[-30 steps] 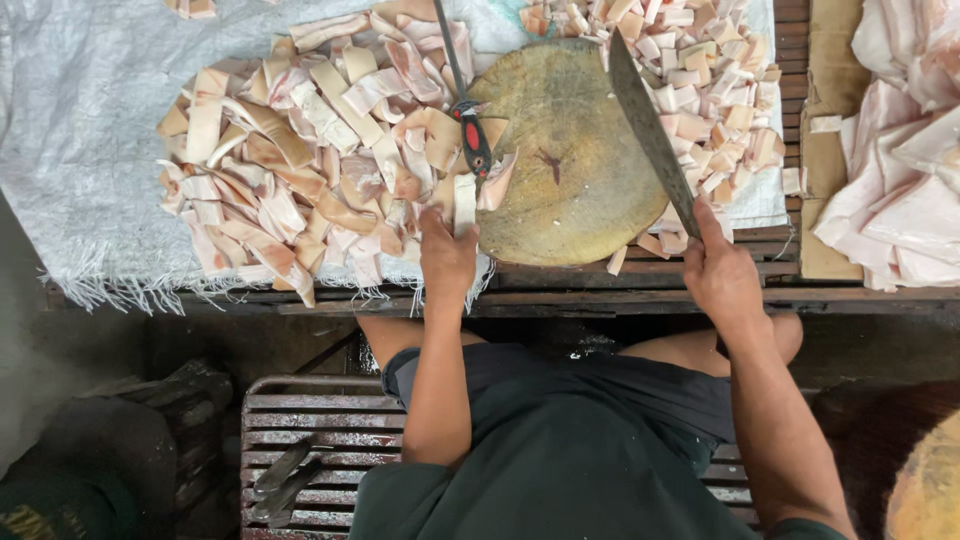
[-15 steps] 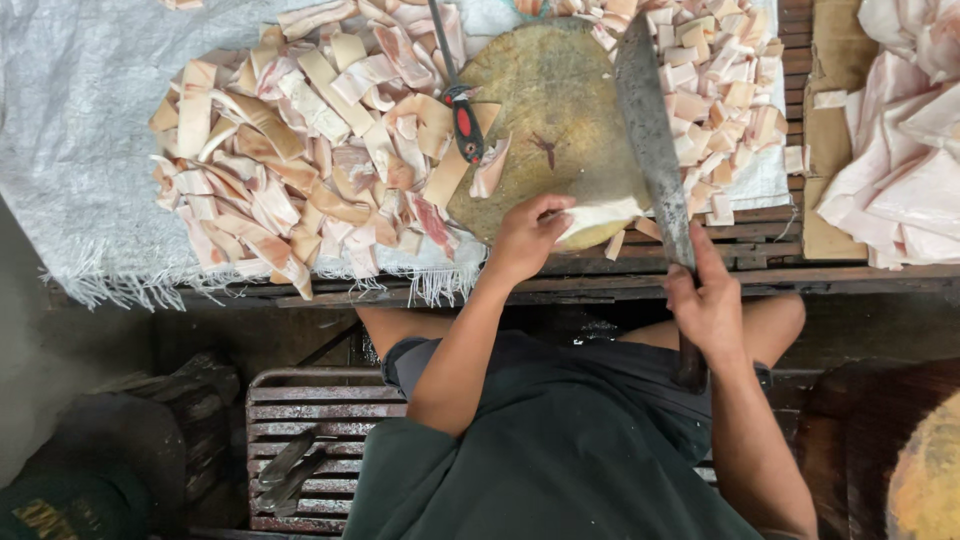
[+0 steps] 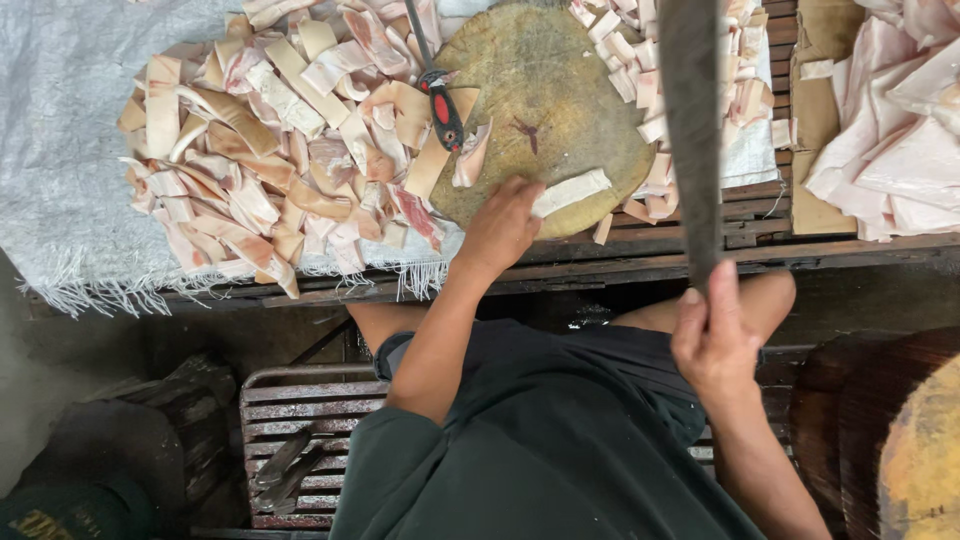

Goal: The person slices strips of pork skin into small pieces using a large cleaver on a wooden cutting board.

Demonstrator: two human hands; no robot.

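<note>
My left hand (image 3: 500,225) holds a pale strip of pork skin (image 3: 570,191) down on the near edge of the round wooden chopping block (image 3: 545,90). My right hand (image 3: 712,338) grips the handle of a big cleaver (image 3: 688,120), whose long dark blade is raised edge-on above the block's right side. A heap of cut skin strips (image 3: 270,150) covers the white woven sheet (image 3: 60,120) to the left of the block. More cut pieces (image 3: 650,80) lie along the block's right rim.
A knife with a red and black handle (image 3: 442,105) rests on the block's left edge. Large uncut slabs of pale skin (image 3: 890,130) are piled at the right. A slatted stool (image 3: 290,430) and a second round block (image 3: 920,450) sit below the bench.
My left hand went from the heap to the block and laid a strip there. My right hand pulled back toward me and lifted the cleaver higher above the block.
</note>
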